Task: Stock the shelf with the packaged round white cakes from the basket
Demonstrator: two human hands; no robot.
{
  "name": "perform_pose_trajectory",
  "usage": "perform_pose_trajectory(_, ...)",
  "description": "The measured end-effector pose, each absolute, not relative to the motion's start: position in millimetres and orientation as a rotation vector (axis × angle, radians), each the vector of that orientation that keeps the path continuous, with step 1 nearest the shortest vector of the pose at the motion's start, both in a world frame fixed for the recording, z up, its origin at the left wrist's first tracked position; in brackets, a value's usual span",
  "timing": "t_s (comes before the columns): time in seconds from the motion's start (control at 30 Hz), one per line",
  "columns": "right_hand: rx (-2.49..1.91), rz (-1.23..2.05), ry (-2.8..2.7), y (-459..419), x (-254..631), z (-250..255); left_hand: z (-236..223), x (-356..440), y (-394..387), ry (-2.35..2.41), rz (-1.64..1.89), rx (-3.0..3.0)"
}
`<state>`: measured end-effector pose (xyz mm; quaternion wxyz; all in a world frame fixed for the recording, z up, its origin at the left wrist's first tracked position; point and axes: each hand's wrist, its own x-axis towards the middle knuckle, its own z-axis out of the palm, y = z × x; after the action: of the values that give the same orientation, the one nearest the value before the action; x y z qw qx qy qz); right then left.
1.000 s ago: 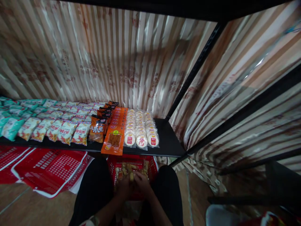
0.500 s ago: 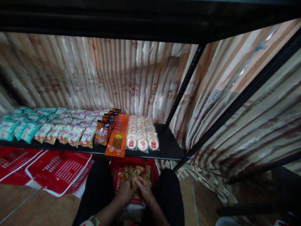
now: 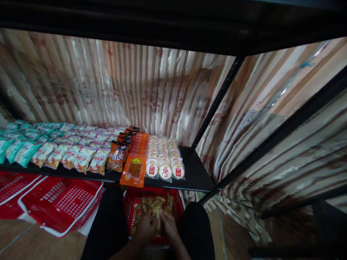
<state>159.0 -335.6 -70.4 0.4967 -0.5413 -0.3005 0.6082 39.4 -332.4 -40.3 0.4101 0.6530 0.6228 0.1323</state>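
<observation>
Between my knees stands a red plastic basket (image 3: 181,202) filled with small golden-brown snack packets (image 3: 145,204). My left hand (image 3: 146,224) and my right hand (image 3: 168,222) are close together over it, fingers curled in. A golden snack packet (image 3: 156,210) shows between them, gripped from both sides. Dim light and blur hide its print, and the fingertips are partly covered. Straight ahead of the hands, orange snack-stick packets (image 3: 134,168) and rows of round white wrapped crackers (image 3: 165,169) lie on the black shelf (image 3: 195,169).
Left along the shelf are orange-black bags (image 3: 116,157), white snack bags (image 3: 81,159) and teal bags (image 3: 25,153). Another red basket (image 3: 62,202) sits on the floor at left. A shelf board (image 3: 162,27) hangs overhead. Black posts (image 3: 221,97) and a striped curtain (image 3: 121,83) enclose the space.
My view has tilted and shifted slightly, so the basket shows lower. My hands have drawn a little apart, and more of the golden packet between them is visible.
</observation>
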Motion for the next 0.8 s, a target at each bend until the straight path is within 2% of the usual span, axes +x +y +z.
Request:
perform_pose_trajectory(0.4,-1.283,1.506,-0.567,-338.2,151.0,-31.6,-28.1,41.5,-327.0,1.528,0.396,1.537)
perform_pose_trajectory(0.8,-1.222,1.431,-0.537,-337.0,144.2,-12.9,-4.8,43.2,-328.9,1.458,0.73,1.474)
